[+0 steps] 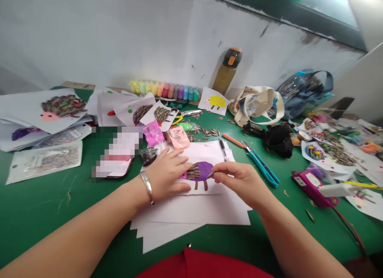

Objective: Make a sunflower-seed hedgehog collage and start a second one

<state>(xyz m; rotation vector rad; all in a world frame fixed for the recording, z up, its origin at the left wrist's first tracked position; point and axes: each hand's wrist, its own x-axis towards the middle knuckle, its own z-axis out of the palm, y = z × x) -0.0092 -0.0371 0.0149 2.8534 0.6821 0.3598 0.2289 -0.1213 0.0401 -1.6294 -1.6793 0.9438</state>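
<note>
A purple clay animal shape (pixel 205 170) with brown legs lies on white paper (pixel 191 212) in front of me, its left part covered with striped seeds (pixel 194 172). My left hand (pixel 169 172) rests flat on the paper at the shape's left end, fingers spread, hiding part of it. At the shape's right edge, my right hand (pixel 235 177) pinches a single seed (pixel 211 174) between thumb and fingertips. Pink and magenta clay packs (pixel 178 137) sit just beyond my left hand. Loose seeds (pixel 211 132) are scattered behind the paper.
A phone (pixel 119 156) and finished seed pictures (pixel 64 106) lie left. Behind stand a bottle (pixel 227 72) and a row of coloured clay (pixel 164 90). A blue cutter (pixel 263 166), black pouch (pixel 278 140) and magenta device (pixel 314 188) are on the right.
</note>
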